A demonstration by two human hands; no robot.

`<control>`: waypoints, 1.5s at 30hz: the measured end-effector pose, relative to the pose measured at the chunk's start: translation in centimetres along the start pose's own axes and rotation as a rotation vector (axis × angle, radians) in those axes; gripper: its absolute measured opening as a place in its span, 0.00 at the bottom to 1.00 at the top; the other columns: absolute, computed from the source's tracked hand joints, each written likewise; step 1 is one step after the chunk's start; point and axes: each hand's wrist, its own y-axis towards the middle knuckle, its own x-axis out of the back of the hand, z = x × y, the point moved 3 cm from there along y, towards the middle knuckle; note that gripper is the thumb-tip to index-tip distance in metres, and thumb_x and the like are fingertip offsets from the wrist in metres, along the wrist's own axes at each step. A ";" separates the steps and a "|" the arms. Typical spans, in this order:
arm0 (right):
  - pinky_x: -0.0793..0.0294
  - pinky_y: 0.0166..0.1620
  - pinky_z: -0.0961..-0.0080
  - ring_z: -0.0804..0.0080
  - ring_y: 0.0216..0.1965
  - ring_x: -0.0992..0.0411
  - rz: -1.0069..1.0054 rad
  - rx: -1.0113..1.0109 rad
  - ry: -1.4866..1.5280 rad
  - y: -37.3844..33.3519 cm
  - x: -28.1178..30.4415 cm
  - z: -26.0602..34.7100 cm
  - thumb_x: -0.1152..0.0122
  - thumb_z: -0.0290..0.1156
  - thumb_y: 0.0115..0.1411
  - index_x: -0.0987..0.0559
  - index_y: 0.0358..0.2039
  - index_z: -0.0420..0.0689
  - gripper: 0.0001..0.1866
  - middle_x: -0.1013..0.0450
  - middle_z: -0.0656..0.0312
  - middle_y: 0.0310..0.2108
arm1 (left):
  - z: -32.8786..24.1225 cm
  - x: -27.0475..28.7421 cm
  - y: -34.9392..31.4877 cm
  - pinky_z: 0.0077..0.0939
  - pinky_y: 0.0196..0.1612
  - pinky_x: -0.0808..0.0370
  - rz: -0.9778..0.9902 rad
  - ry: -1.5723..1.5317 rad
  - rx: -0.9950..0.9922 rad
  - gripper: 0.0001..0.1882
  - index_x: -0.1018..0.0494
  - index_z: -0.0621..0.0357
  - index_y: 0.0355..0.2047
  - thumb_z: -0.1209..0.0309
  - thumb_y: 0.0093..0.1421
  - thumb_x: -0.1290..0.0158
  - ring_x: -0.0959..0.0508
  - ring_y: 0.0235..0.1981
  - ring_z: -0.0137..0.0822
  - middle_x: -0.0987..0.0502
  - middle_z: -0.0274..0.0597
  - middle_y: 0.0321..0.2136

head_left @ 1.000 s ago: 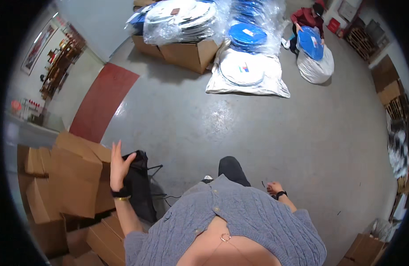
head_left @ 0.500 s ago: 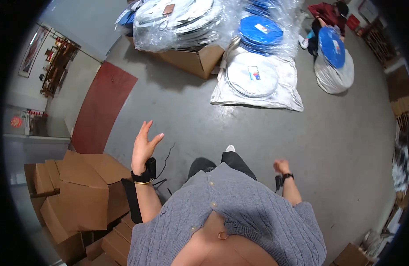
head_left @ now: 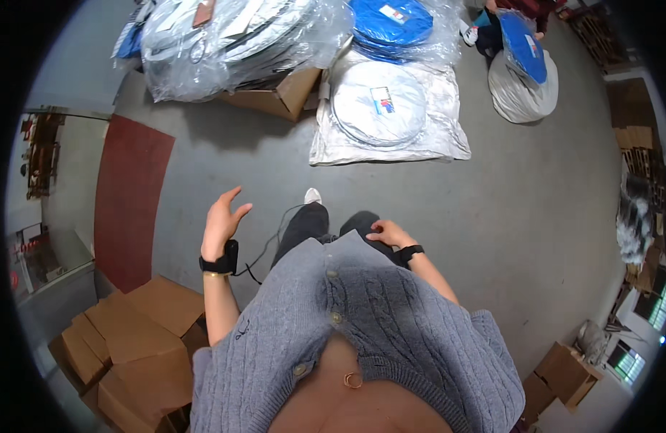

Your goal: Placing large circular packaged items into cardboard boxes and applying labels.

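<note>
My left hand hangs empty over the grey floor, fingers stretched and thumb apart. In front of my thigh, my right hand is also empty, its fingers loosely bent and apart. Both wrists wear black bands. Beyond my feet, a round flat white bundle with a printed label lies on a white woven sack. Behind it, blue round flat bundles are piled in clear plastic. Neither hand touches any of these.
A cardboard box holds plastic-wrapped silvery round bundles. At the far right a person handles a blue disc on a white sack. A red mat and cardboard boxes lie left; more boxes stand lower right.
I have stepped forward; the bundles and sack appear nearer, and my left foot now leads. My right hand has swung inward in front of my thigh. The left hand stays outstretched.
</note>
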 end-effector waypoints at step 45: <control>0.35 0.58 0.69 0.52 0.56 0.34 0.064 0.385 0.029 89.2 9.1 -11.7 0.26 0.53 0.39 0.34 0.55 0.31 0.50 0.33 0.42 0.54 | -8.7 -49.2 42.8 0.32 0.39 0.27 -0.378 -0.222 -0.126 0.11 0.28 0.63 0.33 0.77 0.48 0.40 0.23 0.37 0.48 0.24 0.46 0.34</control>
